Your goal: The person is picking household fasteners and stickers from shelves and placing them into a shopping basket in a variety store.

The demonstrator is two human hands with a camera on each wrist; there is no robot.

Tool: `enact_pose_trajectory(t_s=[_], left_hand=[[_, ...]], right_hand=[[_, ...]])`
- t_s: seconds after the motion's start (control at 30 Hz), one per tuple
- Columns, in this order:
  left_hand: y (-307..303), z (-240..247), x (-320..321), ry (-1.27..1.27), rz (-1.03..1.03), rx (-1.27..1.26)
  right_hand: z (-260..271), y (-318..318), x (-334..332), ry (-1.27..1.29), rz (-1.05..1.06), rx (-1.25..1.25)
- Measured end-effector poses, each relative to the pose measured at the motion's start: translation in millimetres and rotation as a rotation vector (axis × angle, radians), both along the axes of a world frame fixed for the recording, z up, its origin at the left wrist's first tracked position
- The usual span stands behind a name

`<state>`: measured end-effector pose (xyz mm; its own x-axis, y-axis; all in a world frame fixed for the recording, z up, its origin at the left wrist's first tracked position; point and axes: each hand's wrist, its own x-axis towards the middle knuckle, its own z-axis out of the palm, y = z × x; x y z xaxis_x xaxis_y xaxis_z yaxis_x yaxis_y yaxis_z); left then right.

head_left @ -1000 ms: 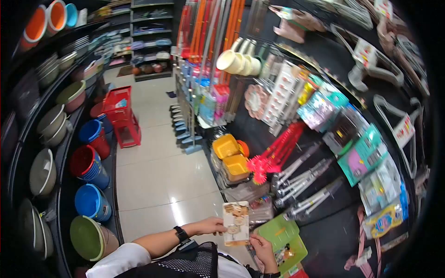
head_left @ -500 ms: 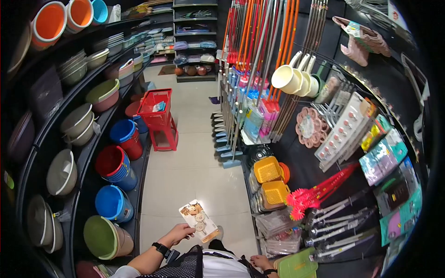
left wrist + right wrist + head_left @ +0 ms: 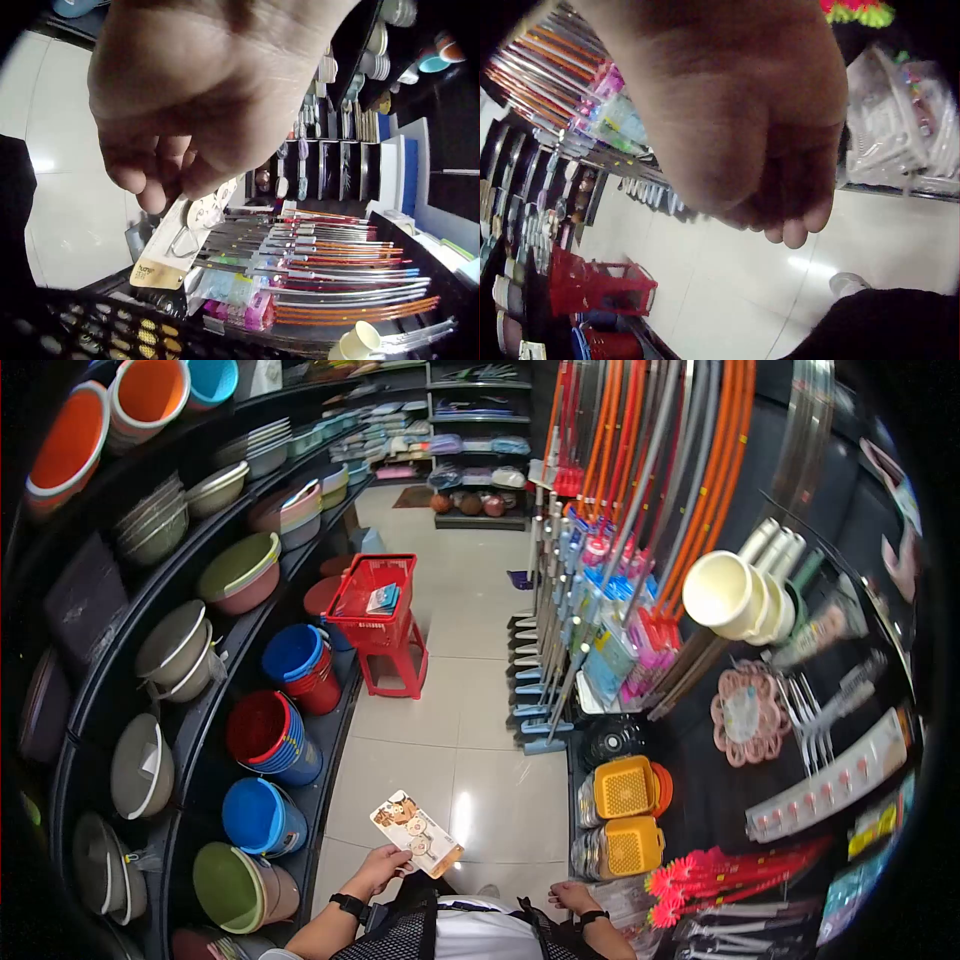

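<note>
My left hand (image 3: 376,868) pinches a carded pack of wall hooks (image 3: 404,822) by its edge, out in front of my body over the floor. The pack is cream and brown, with round discs printed or mounted on it. In the left wrist view, a bent metal hook shows on the pack (image 3: 166,251) below the curled fingers (image 3: 154,196). My right hand (image 3: 572,897) hangs at waist height near the right shelf, holding nothing. Its fingers (image 3: 795,231) are loosely curled in the right wrist view.
A red shopping basket (image 3: 350,600) sits on a red stool (image 3: 398,665) in the aisle. Buckets and basins line the left shelves, including a blue bucket (image 3: 262,815). Mops, cream dippers (image 3: 715,595) and yellow baskets (image 3: 625,788) are on the right. Tiled floor (image 3: 500,760) runs between.
The right hand has let go of the hook pack and dropped to the right. The left hand has carried the pack leftward, tilting it. The view has turned toward the aisle and the red basket.
</note>
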<state>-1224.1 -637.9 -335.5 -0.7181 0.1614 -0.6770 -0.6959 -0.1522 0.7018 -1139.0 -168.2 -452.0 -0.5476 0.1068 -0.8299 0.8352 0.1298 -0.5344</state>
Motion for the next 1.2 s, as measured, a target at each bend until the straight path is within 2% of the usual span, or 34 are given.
enact_pose_trajectory(t_s=[0.07, 0.23, 0.43, 0.5, 0.6, 0.67, 0.77, 0.8, 0.83, 0.9, 0.93, 0.97, 1.03, 1.07, 1.1, 1.17, 1.2], left_hand=[[-5.8, -1.7, -29.1, -0.012, 0.045, 0.008], [-39.0, -24.7, -124.0, -0.010, 0.111, 0.049], [-105.1, -3.0, -276.2, 0.014, 0.135, 0.050], [-125.5, 5.9, -321.2, 0.035, 0.140, 0.048], [-152.3, 4.6, -390.7, 0.099, 0.125, 0.030], [-164.3, 20.4, -428.0, 0.128, 0.146, 0.011], [-180.1, 23.1, -482.5, 0.133, 0.205, 0.059], [-183.6, 22.9, -502.9, 0.144, 0.236, 0.060], [-187.4, 24.9, -521.6, 0.133, 0.237, 0.057], [-195.0, 27.2, -559.5, 0.128, 0.274, 0.061], [-198.8, 27.3, -580.8, 0.134, 0.271, 0.054], [-202.3, 27.7, -601.4, 0.128, 0.275, 0.048], [-207.9, 36.1, -645.2, 0.144, 0.310, 0.050], [-212.7, 33.9, -666.1, 0.139, 0.332, 0.037], [-218.0, 32.5, -686.2, 0.133, 0.338, 0.031], [-229.2, 33.2, -722.8, 0.095, 0.393, -0.003], [-231.6, 35.8, -738.7, 0.086, 0.414, -0.012]], right_hand=[[23.2, -13.4, -55.6, 0.012, 0.062, 0.036], [36.9, -39.9, -155.7, 0.019, 0.075, 0.086], [67.2, -94.0, -238.3, -0.058, -0.041, 0.056], [90.7, -110.3, -258.9, -0.060, 0.091, 0.106], [109.1, -145.3, -308.0, -0.040, 0.059, 0.192], [109.3, -156.8, -336.3, 0.153, 0.121, 0.207], [103.9, -176.5, -385.9, 0.052, 0.141, 0.216], [48.6, -145.7, -387.7, 0.457, 0.668, 0.324], [52.2, -153.9, -405.2, 0.447, 0.670, 0.319], [55.6, -169.5, -447.3, 0.146, 0.249, 0.231], [50.3, -172.6, -467.1, 0.040, 0.167, 0.210], [47.4, -170.1, -489.6, 0.034, 0.172, 0.205], [40.2, -160.4, -534.5, 0.302, 0.604, 0.357], [82.4, -184.3, -573.2, 0.060, 0.428, 0.344], [82.1, -183.9, -593.3, 0.055, 0.435, 0.338], [78.4, -177.4, -641.7, 0.320, 0.748, 0.443], [57.8, -162.6, -668.6, 0.319, 0.757, 0.440]])
